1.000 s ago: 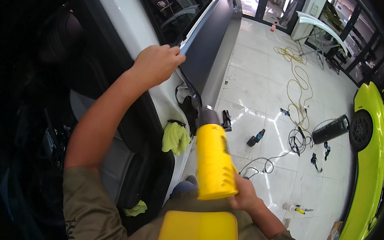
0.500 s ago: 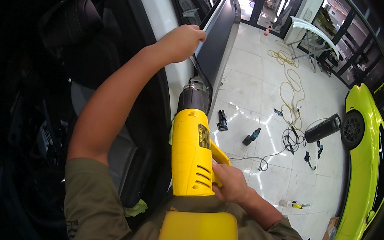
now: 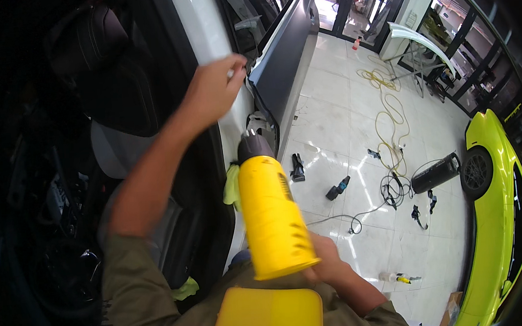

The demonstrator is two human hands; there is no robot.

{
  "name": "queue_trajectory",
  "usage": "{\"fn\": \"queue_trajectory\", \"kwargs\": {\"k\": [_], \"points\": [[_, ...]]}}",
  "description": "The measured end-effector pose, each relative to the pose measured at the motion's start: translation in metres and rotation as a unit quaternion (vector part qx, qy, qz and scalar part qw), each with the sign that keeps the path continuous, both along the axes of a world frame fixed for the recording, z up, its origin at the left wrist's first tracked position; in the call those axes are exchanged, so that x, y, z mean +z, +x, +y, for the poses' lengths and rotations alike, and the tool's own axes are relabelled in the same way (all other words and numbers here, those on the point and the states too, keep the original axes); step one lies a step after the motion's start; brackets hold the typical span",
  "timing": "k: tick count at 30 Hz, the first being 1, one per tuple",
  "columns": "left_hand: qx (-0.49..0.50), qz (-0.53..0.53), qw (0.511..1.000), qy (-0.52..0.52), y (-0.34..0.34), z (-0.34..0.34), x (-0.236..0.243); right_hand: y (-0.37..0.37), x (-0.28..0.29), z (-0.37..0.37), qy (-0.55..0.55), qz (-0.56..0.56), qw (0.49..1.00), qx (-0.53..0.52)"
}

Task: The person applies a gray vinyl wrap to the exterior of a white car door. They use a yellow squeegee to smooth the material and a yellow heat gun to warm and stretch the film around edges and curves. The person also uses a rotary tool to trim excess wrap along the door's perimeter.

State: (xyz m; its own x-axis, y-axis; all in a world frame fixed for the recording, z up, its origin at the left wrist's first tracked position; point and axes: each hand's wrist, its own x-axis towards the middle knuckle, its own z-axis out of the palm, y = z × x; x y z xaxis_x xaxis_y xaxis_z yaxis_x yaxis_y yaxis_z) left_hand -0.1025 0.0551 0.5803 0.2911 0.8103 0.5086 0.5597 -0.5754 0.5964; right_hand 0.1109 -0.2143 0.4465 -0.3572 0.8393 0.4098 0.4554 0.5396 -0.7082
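A yellow heat gun [image 3: 273, 216] with a dark nozzle is gripped in my right hand [image 3: 328, 257] and points away from me, toward the gap by the open car door [image 3: 287, 51]. Much of the grip is hidden behind the gun's body. My left hand [image 3: 214, 94] is raised with curled fingers beside the white car body [image 3: 195, 14]. Something small and pale shows at its fingers, too small to name. Dark grey covers the door's outer face. A yellow-green cloth [image 3: 231, 186] hangs at the sill left of the gun.
Left lies the dark car interior with a seat [image 3: 134, 93]. On the tiled floor at right are black tools [image 3: 338, 188], coiled cables [image 3: 396, 189], a black cylinder [image 3: 436, 174] and a bottle [image 3: 395, 278]. A lime-green car [image 3: 486, 233] stands far right; a white panel [image 3: 421, 38] rests on a stand.
My left hand has drawn back from the door's edge, down and left. The heat gun has tilted, its rear swinging right and its nozzle coming slightly nearer to me. The view has shifted slightly.
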Motion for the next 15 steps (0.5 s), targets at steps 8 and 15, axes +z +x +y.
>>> {"fn": "queue_trajectory", "kwargs": {"k": [8,15], "points": [[0.176,-0.142,0.972,-0.059,0.038,-0.025,-0.073,0.093,0.064,0.020,-0.152,0.418,0.896,-0.014],[0.323,-0.093,0.941,0.032,0.076,0.002,-0.082,0.158,0.088,0.106,-0.189,0.476,0.856,0.067]]}}
